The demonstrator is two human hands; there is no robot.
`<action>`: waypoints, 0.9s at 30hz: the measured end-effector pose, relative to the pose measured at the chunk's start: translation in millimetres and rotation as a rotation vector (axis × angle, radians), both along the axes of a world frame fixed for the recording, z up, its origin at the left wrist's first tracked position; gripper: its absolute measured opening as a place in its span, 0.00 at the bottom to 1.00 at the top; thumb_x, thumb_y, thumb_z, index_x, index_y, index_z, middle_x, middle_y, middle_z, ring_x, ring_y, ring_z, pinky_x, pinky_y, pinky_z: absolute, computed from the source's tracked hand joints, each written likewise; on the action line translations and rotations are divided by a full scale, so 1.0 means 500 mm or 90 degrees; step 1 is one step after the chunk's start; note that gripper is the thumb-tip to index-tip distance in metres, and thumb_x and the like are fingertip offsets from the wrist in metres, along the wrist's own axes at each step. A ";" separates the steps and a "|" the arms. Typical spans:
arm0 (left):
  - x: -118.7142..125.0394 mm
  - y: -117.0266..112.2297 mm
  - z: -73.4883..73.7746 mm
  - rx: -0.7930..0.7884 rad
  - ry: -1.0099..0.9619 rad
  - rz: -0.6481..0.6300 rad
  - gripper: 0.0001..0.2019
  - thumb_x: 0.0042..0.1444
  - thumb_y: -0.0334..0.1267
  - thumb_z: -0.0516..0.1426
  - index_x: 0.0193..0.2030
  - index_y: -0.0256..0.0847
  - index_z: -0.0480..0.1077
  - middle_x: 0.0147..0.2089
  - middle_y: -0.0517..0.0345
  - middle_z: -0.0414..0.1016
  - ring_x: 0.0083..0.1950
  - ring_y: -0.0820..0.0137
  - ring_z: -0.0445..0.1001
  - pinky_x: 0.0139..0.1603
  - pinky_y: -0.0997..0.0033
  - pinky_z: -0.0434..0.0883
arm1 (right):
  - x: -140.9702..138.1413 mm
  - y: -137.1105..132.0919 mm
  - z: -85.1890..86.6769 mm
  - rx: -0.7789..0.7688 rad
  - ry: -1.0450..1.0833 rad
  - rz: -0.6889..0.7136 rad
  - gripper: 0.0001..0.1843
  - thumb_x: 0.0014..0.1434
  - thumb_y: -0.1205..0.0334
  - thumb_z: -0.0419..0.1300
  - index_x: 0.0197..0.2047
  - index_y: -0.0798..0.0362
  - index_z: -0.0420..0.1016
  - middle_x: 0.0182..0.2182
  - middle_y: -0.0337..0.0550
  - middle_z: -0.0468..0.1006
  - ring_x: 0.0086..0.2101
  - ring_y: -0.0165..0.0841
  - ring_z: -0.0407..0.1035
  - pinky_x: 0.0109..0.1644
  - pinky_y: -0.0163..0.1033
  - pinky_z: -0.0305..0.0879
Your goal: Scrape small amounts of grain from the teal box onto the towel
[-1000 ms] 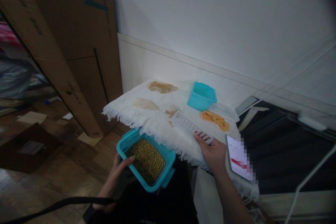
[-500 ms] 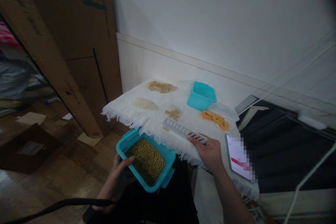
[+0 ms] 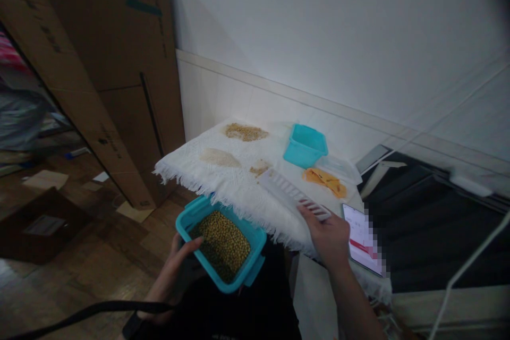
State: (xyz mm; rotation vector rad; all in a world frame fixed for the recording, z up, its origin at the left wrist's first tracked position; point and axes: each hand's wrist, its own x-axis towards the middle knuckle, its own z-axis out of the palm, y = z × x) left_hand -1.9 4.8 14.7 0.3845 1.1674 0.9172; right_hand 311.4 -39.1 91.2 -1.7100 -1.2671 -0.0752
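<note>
My left hand (image 3: 181, 260) grips the near-left rim of a teal plastic container (image 3: 250, 271), its thumb over the edge. Inside lie many yellow soybeans (image 3: 228, 236), with darker green grains along one side. This container is just below the fringed edge of the white tablecloth (image 3: 191, 162). In my right hand (image 3: 327, 234) is a white slotted plastic strip (image 3: 285, 186), held by its near end over the cloth. Its far end is by a small heap of soybeans (image 3: 260, 168), partly covering it. Further back are another soybean pile (image 3: 245, 132) and a pale grain pile (image 3: 219, 158).
A second teal container (image 3: 305, 149) stands at the back by the wall, near a clear plastic lid (image 3: 340, 166) and an orange cloth (image 3: 325, 181). A phone (image 3: 362, 239) lies at the right edge. A tall cardboard box (image 3: 119, 64) stands left of the table.
My right hand has shifted rightward with the slotted strip, and the few loose beans by its far end are no longer in the same spot. The left hand and container stay put.
</note>
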 end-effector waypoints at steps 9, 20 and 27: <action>0.005 0.000 -0.004 0.000 -0.022 0.017 0.48 0.43 0.42 0.75 0.71 0.57 0.61 0.58 0.46 0.83 0.62 0.38 0.80 0.58 0.37 0.79 | 0.009 0.026 -0.010 -0.017 -0.019 -0.086 0.31 0.59 0.31 0.62 0.39 0.51 0.90 0.31 0.48 0.88 0.33 0.47 0.84 0.33 0.42 0.77; 0.008 -0.006 0.012 -0.002 -0.025 0.021 0.46 0.41 0.44 0.76 0.67 0.56 0.64 0.61 0.46 0.81 0.65 0.34 0.76 0.59 0.36 0.78 | 0.017 0.029 -0.021 -0.024 -0.008 -0.078 0.30 0.60 0.33 0.63 0.40 0.53 0.90 0.33 0.49 0.88 0.35 0.49 0.84 0.37 0.44 0.79; 0.013 -0.005 0.001 0.001 -0.021 0.023 0.45 0.41 0.45 0.75 0.67 0.59 0.64 0.62 0.48 0.80 0.67 0.35 0.75 0.58 0.35 0.78 | -0.007 0.030 -0.008 -0.019 0.003 -0.037 0.23 0.59 0.39 0.64 0.39 0.50 0.90 0.33 0.46 0.89 0.34 0.47 0.85 0.37 0.43 0.80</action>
